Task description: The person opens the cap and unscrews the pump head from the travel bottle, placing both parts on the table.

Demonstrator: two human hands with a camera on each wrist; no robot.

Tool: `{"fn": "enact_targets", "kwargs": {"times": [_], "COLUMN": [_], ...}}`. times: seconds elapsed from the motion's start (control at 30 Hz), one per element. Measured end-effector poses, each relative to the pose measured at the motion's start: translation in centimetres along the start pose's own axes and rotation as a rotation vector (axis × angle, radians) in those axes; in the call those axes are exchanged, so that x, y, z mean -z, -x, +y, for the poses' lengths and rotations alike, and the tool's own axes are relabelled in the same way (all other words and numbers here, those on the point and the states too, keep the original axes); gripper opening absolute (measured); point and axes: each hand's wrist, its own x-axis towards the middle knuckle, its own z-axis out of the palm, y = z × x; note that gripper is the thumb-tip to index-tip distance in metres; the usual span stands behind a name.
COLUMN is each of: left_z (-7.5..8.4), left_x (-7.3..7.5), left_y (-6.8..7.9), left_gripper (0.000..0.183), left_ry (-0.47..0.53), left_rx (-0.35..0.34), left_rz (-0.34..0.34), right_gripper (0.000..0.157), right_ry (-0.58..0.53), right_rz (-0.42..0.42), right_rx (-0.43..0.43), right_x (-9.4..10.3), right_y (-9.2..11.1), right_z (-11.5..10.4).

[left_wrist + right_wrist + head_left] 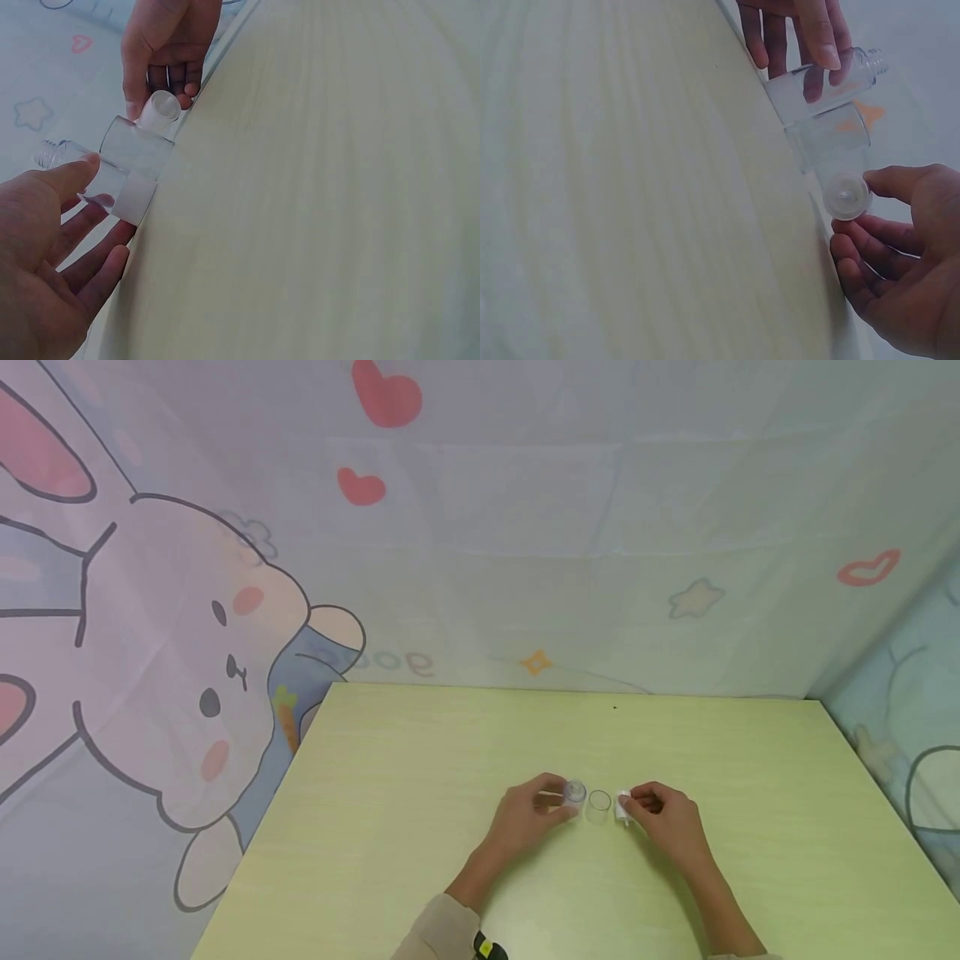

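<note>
My left hand [527, 814] holds a small clear bottle [112, 176] between thumb and fingers; it stands upright on the table, its threaded neck uncapped. The lower end of the bottle looks frosted white. Just to its right stands a clear open cylinder [832, 136], like an overcap, its round rim facing up. My right hand [669, 823] pinches a small white round piece [847, 196], which looks like a pump top, on the cylinder's other side. A small nub shows at the middle of the white piece in the right wrist view.
The pale yellow-green table [420, 752] reaches back to a printed cloth [480, 543] with hearts and a rabbit. A tiny dark speck [616, 707] lies near the far edge. A black and yellow band [489, 947] shows at the left sleeve.
</note>
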Motion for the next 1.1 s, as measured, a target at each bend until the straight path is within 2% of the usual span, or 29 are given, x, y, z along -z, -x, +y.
{"fn": "enact_targets", "kwargs": {"times": [0.63,1.1], "left_z": [0.24,0.15], "left_x": [-0.06,-0.05], "left_y": [0.03,0.04], "left_gripper": [0.033,0.034], "left_ry": [0.012,0.006], "left_rx": [0.019,0.013], "left_rz": [-0.003,-0.005], "right_gripper": [0.032,0.029], "right_ry": [0.049,0.071], "right_rz": [0.005,0.019], "right_rx": [0.0,-0.032], "right_x": [0.02,-0.12], "right_y": [-0.34,-0.32], "right_z": [0.0,-0.24]}}
